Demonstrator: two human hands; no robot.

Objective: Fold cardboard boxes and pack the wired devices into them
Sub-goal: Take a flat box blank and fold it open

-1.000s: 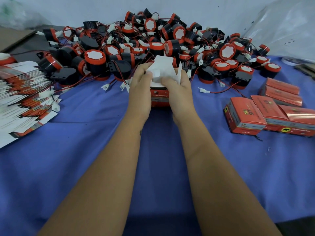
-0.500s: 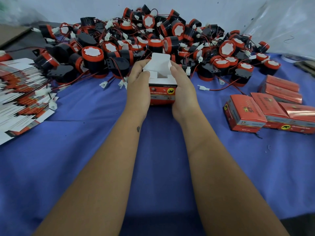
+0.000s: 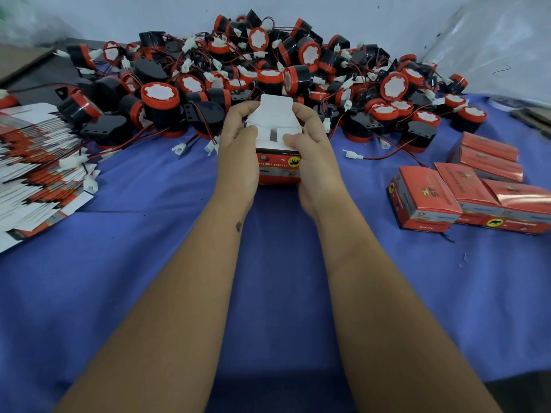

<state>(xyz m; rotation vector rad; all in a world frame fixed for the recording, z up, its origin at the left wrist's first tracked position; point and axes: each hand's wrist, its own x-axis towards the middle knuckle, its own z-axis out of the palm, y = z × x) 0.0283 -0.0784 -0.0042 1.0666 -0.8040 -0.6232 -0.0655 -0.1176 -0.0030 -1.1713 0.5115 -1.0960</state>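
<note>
Flaps on the small red box (image 3: 278, 168) are now mostly turned in: a second ago the white panels stood up loose and crumpled between the fingers, whereas the two side flaps now lie nearly flat across the opening and only the tongued lid flap (image 3: 275, 107) stands upright behind them. The box sits on the blue-covered table (image 3: 149, 263), just in front of the heap of red-and-black wired devices (image 3: 268, 76). The left hand (image 3: 238, 150) grips its left side, thumb pressing a side flap down; the right hand (image 3: 310, 150) grips the right side likewise. This end is probably about to be closed by tucking the lid. Flat box blanks (image 3: 38, 171) wait at left, and closed boxes (image 3: 465, 195) lie at right.
</note>
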